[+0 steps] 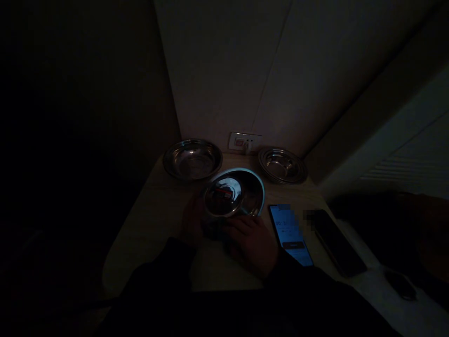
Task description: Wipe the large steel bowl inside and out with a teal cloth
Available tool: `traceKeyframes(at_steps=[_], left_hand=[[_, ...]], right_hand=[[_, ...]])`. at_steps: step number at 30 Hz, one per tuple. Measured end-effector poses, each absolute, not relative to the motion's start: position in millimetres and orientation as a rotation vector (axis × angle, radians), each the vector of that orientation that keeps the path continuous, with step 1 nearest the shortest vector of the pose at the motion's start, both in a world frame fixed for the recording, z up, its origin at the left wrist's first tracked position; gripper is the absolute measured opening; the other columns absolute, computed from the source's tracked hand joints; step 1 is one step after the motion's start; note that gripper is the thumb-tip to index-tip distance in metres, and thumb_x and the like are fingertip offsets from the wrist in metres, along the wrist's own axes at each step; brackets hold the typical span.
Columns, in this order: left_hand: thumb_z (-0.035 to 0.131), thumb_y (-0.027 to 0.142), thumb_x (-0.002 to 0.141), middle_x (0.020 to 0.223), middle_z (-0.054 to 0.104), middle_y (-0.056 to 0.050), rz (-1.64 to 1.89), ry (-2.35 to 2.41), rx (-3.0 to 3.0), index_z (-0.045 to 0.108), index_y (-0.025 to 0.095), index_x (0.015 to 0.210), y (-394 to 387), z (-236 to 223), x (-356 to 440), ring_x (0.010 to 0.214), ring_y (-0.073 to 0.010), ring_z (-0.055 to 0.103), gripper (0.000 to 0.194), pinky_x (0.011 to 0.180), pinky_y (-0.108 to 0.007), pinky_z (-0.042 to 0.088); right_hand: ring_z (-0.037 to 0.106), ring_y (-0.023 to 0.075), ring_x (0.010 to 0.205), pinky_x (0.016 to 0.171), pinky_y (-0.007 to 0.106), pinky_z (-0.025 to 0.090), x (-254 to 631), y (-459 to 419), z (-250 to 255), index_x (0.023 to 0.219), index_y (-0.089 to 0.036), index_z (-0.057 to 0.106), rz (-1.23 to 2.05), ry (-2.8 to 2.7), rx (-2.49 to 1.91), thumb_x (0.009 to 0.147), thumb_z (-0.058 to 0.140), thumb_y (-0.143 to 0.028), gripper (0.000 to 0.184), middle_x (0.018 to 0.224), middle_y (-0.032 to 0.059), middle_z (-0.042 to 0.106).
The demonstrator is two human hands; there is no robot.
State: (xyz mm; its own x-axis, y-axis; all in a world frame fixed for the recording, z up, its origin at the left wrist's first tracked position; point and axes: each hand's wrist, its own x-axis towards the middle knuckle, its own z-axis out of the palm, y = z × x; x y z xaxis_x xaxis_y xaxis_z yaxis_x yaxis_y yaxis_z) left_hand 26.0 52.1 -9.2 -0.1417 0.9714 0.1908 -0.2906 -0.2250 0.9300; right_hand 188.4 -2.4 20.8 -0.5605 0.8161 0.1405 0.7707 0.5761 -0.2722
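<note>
A small shiny metal bowl [215, 199] with a red and white label on its base is tilted within or over a larger metal bowl [257, 180], whose far rim catches bluish light. My left hand [192, 220] is closed on the left side of the small bowl. From the near right, my right hand [252, 241] curls its fingers over the near edge. Between my hands is a dark bluish patch, possibly cloth, too dim to make out. Darkness hides my left fingertips and the bowls' undersides.
A wide metal basin [192, 164] stands at the back left of the table [140, 234], stacked metal bowls [280, 166] at the back right. A lit phone [291, 234] lies right, beside a dark flat object [338, 243]. A wall socket [244, 141] holds a plug.
</note>
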Motion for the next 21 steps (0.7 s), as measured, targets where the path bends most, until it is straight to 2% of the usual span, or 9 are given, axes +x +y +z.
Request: traceKeyframes(at_steps=[6,10,18,21], left_hand=[[0.052,0.055,0.081,0.113,0.070,-0.007,1.586,0.990,1.113,0.067,0.017,0.111,51.6,-6.1,27.7,0.107,-0.0258,0.063,0.050,0.094,-0.037,0.049],[0.050,0.055,0.082,0.109,0.071,-0.007,1.588,1.062,1.092,0.068,0.016,0.104,52.2,-15.6,22.3,0.104,-0.0247,0.064,0.048,0.095,-0.037,0.048],[0.052,0.053,0.083,0.107,0.071,-0.007,1.598,1.009,1.062,0.068,0.015,0.102,49.6,-3.5,27.2,0.104,-0.0242,0.064,0.046,0.091,-0.035,0.049],[0.052,0.055,0.082,0.109,0.071,-0.008,1.591,0.996,1.016,0.067,0.015,0.104,50.4,-7.0,28.5,0.102,-0.0251,0.064,0.048,0.088,-0.036,0.051]], right_hand=[[0.053,0.0248,0.108,0.086,0.040,0.035,183.4,2.6,21.8,0.115,-0.021,0.060,0.348,-2.505,-1.385,0.085,0.058,-0.022,0.029,0.120,0.0060,0.064],[0.054,0.0230,0.105,0.083,0.038,0.035,159.9,8.4,24.5,0.113,-0.021,0.060,0.415,-2.448,-1.355,0.087,0.056,-0.022,0.027,0.116,0.0044,0.064],[0.053,0.0270,0.104,0.081,0.042,0.031,208.3,5.6,27.5,0.111,-0.023,0.061,0.109,-2.723,-1.188,0.081,0.064,-0.023,0.030,0.116,0.0048,0.065],[0.053,0.0256,0.104,0.081,0.040,0.032,196.8,2.4,25.7,0.112,-0.023,0.060,0.112,-2.676,-1.180,0.082,0.063,-0.025,0.030,0.118,0.0035,0.065]])
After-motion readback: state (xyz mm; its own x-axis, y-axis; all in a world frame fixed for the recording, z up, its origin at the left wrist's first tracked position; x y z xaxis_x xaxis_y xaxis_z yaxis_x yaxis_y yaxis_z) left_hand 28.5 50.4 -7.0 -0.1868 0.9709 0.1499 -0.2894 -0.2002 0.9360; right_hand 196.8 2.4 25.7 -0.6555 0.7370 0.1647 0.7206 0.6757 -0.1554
